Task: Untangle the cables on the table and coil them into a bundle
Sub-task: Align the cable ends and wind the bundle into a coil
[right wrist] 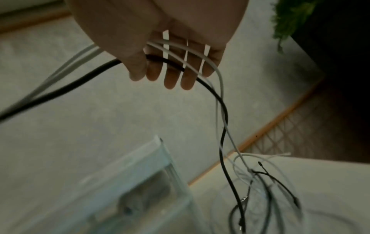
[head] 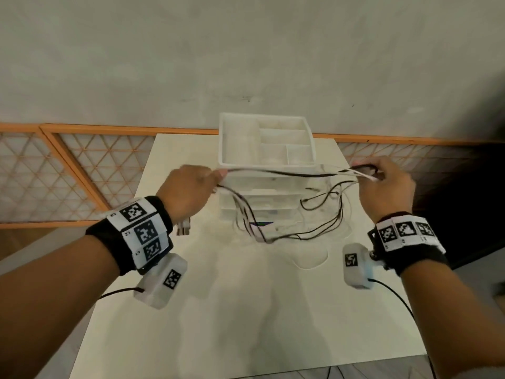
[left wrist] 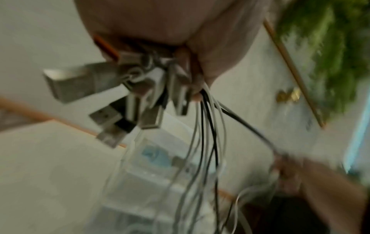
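Note:
Several thin black and white cables (head: 287,175) stretch taut between my two raised hands above the white table (head: 246,310). My left hand (head: 218,176) grips one end of the bunch; in the left wrist view a cluster of USB plugs (left wrist: 124,95) hangs from its fist (left wrist: 190,66) and the cables (left wrist: 206,126) trail down. My right hand (head: 366,170) holds a black and two white cables (right wrist: 180,63) across its fingers (right wrist: 172,76) under the thumb. Loose tangled ends (head: 314,231) droop onto the table between the hands.
A white plastic drawer organizer (head: 222,140) with an open divided top tray stands at the table's far middle, right behind the stretched cables. An orange-framed lattice panel (head: 82,173) runs along the wall. The table's right edge (head: 382,269) borders a dark floor area.

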A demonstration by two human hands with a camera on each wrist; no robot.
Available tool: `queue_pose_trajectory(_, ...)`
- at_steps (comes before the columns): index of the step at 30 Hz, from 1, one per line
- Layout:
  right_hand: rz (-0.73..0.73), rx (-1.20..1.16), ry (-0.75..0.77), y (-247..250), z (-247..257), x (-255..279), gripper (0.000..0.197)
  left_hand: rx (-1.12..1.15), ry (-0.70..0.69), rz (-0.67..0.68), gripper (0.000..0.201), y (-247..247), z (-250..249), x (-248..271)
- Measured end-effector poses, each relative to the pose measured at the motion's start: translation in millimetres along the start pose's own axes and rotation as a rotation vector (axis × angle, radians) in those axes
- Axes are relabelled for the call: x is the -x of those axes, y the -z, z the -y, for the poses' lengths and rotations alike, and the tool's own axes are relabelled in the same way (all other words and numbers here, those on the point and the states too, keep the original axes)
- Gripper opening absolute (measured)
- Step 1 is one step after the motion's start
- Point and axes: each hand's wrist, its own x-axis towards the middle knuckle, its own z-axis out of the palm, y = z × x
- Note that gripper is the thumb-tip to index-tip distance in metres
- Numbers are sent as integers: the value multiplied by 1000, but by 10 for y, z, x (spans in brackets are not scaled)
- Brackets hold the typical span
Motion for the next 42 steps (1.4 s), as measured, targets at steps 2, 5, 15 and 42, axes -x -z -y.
queue_pose_trajectory(2, 107, 259, 33, -117, -161, 52, 12, 351, 33, -233, 48, 80, -58, -84)
queue_pose_trajectory(5, 559, 705, -147, -451, -608, 456, 31, 742, -29, -346, 47, 228, -216, -189)
queue_pose_trajectory(15, 12, -94, -12, 77, 370, -233, 17, 37, 33, -120, 51, -45, 30, -187)
queue_pose_trajectory(42, -204, -289, 260, 385, 233, -182, 35, 360, 318, -353, 54, -285, 96, -85)
